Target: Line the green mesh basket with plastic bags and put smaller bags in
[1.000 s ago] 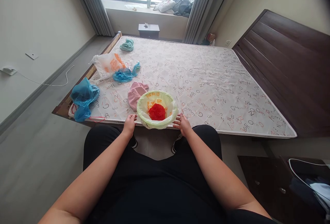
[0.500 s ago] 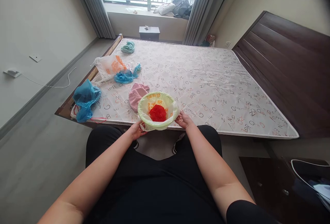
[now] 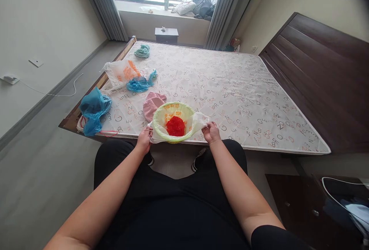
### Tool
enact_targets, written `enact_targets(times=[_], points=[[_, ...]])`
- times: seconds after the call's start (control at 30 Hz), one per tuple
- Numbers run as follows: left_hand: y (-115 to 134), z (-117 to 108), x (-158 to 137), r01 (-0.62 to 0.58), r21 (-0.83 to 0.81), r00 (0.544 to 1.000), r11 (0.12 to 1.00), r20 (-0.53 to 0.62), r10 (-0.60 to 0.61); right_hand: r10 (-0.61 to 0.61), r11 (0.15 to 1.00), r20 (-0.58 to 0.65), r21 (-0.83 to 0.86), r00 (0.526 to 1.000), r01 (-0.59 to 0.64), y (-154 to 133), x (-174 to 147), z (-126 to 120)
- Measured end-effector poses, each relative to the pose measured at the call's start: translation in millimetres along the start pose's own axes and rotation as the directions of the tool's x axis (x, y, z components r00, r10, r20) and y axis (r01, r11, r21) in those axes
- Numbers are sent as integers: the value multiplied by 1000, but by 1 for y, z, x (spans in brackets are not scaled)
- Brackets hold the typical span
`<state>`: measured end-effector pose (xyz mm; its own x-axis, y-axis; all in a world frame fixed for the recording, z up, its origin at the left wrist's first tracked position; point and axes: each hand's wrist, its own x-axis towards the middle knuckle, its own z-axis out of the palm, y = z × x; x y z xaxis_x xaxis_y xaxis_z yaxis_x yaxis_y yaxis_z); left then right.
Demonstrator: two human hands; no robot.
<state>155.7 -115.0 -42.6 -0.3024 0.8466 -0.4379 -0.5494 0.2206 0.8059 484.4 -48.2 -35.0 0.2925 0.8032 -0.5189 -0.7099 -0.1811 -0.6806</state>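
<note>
A pale yellow-green basket (image 3: pixel 173 139) stands at the near edge of the mattress, lined with a white plastic bag (image 3: pixel 198 121) with orange print. Inside lies a bright red mass (image 3: pixel 175 126) whose kind I cannot make out. At the left rim, my left hand (image 3: pixel 144 139) is closed on the bag's edge. My right hand (image 3: pixel 211 131) pinches the bag on the other side and holds a stretch of it out from the rim. Just behind the basket lies a pink cloth (image 3: pixel 152 105), partly covered by it.
On the lettered mattress (image 3: pixel 230 96) lie a blue plastic bag (image 3: pixel 93 108), another crumpled blue bag (image 3: pixel 140 84), a white bag with orange print (image 3: pixel 119 72) and a mint-green cloth (image 3: pixel 142 51). A dark headboard (image 3: pixel 311 69) rises at the right.
Both hands have moved outward from the basket, pulling the white bag's edges away from the rim to left and right. The basket has stayed almost in place.
</note>
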Motion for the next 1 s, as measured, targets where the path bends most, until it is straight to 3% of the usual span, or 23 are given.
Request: enact_targets(times=[0.13,0.27,0.37,0.47,0.53,0.6,0.73,0.9,1.0], points=[[0,3,-5,120,-102,993,987,-2,-121,99,994,-8,42,995,-99,13,-23,5],[3,4,-11,239,-190,971,952,27,-238,221,975,75,-36,972,-218,31,-48,4],[6,5,-15,345,-119,938,931,81,-337,173,981,127,-106,977,-160,39,-59,5],[10,8,-20,464,-13,877,886,150,-457,56,984,75,-175,996,-42,42,-61,8],[11,10,-22,481,20,861,877,179,-476,-36,971,46,-235,998,45,42,-61,8],[10,12,-23,439,9,882,899,187,-433,-161,924,51,-344,986,169,40,-62,6],[6,11,-17,325,-26,927,945,206,-313,-365,696,166,-605,916,387,33,-69,4],[3,5,-5,136,1,982,991,134,-135,-392,498,329,-710,859,499,28,-89,8],[4,3,-1,-27,33,999,999,38,25,-324,435,451,-709,832,554,29,-100,9]])
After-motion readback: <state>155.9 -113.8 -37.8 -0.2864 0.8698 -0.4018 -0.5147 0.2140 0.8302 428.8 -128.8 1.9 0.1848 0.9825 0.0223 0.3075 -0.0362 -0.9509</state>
